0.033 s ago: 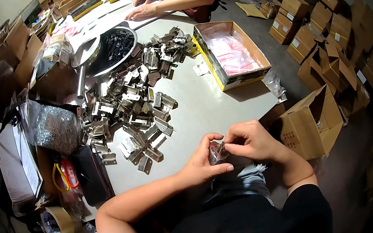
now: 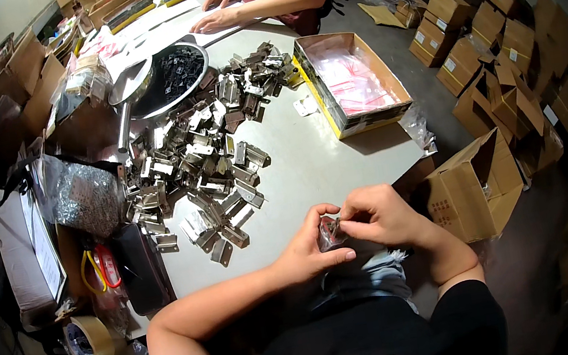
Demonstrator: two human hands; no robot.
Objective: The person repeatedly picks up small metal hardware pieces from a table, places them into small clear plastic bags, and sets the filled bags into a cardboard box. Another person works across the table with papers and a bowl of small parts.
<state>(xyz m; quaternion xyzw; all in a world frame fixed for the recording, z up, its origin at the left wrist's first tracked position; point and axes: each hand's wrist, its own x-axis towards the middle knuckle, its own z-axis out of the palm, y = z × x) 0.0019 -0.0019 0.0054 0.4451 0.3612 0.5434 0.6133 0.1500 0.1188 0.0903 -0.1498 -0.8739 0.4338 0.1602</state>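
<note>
My left hand [image 2: 314,247] is closed around a small clear plastic bag [image 2: 329,234] with a trace of red, at the table's front edge. Something dark and metallic shows at the bag's mouth, too small to make out. The thumb and fingers of my right hand [image 2: 378,217] pinch at that mouth, right beside the left fingertips. To the left of my hands, a heap of metal brackets [image 2: 201,162] spreads over the white table [image 2: 297,168]. Beyond them stands an open carton [image 2: 402,101] with clear, red-edged bags [image 2: 356,82] in it.
A metal pan [image 2: 207,67] of black parts sits behind the heap, a smaller pan [image 2: 128,83] beside it. At left are a bag of screws [image 2: 83,198], a dark case [image 2: 141,267] and tape [image 2: 91,340]. An open cardboard box [image 2: 461,194] stands at right. Another person's hand [image 2: 216,19] rests across the table.
</note>
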